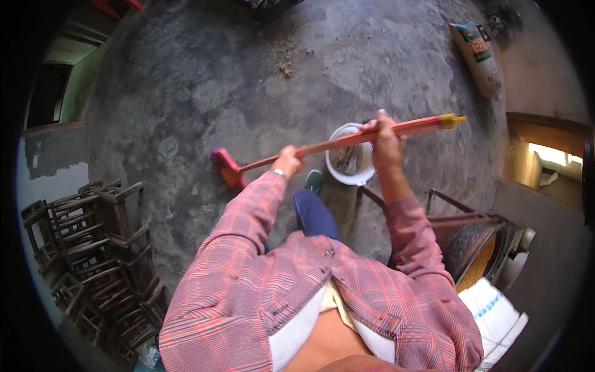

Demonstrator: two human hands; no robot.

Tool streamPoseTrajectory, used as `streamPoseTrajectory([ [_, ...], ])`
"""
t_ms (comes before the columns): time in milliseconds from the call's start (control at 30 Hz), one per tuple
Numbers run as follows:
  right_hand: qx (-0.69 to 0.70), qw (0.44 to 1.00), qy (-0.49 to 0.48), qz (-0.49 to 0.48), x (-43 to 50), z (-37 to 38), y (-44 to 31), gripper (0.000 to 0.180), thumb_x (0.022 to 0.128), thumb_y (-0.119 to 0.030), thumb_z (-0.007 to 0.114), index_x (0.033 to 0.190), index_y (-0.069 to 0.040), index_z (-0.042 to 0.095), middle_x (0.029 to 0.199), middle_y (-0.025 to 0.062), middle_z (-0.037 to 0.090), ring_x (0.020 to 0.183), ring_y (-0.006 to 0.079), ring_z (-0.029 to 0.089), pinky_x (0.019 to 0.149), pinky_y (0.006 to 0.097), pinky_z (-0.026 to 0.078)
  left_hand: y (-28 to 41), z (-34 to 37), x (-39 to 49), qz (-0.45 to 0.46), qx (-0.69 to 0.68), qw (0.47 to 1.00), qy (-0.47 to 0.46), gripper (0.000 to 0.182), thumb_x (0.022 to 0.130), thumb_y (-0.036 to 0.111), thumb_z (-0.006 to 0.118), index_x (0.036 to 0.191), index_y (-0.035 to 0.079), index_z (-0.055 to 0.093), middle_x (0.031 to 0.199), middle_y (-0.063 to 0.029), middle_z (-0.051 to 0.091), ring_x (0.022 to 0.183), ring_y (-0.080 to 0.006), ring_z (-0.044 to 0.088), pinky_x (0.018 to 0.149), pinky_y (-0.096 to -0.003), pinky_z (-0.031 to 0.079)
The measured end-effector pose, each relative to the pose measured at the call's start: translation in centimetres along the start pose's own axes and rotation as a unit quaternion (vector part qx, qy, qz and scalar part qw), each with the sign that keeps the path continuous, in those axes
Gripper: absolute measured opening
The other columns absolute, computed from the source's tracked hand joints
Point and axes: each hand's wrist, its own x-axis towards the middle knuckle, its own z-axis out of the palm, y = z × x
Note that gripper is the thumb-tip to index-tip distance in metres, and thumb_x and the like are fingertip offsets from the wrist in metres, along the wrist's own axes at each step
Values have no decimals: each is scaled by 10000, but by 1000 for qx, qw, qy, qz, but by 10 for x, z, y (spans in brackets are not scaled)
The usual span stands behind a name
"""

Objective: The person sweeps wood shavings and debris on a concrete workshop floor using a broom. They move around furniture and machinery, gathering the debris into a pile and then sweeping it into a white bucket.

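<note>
A long-handled broom point(325, 145) slants across the view, its red head point(226, 168) low at the left and its yellow-tipped end at the right. My left hand point(288, 162) grips the handle partway up from the head. Higher along the handle, my right hand point(385, 132) is closed around it, thumb pointing up the picture. Below the handle on the floor stands a white bucket point(329, 166) with scraps of debris inside, partly covered by the handle and my right hand. Whether the bristles touch the floor cannot be told.
A small heap of debris point(286, 65) lies on the concrete floor point(186, 93). Stacked wooden stools point(93, 246) line the left wall. A printed sack point(479, 60) lies at upper right. Near my right side are a metal frame point(458, 217) and a grain-filled drum point(465, 251).
</note>
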Motion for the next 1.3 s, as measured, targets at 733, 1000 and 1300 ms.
streamPoseTrajectory([
  [733,98,994,27,-49,123,18,-94,282,895,-152,487,624,-76,501,592,48,530,598,184,595,644,336,510,14,178,-102,227,9,956,-184,102,843,95,478,774,35,434,672,-96,549,579,-222,613,474,-316,555],
  [1000,-11,988,111,-105,137,56,-69,253,872,-134,541,634,-50,554,602,53,569,594,191,622,606,319,511,41,213,-39,69,120,987,-77,146,823,155,489,793,14,467,702,-118,593,475,-185,544,347,-282,441],
  [1300,69,943,264,-189,11,10,-146,260,864,-276,560,748,-44,546,770,97,586,737,224,614,734,355,519,-48,259,-174,37,266,906,-327,68,835,129,500,815,88,450,644,-59,509,560,-189,526,694,-419,520],
])
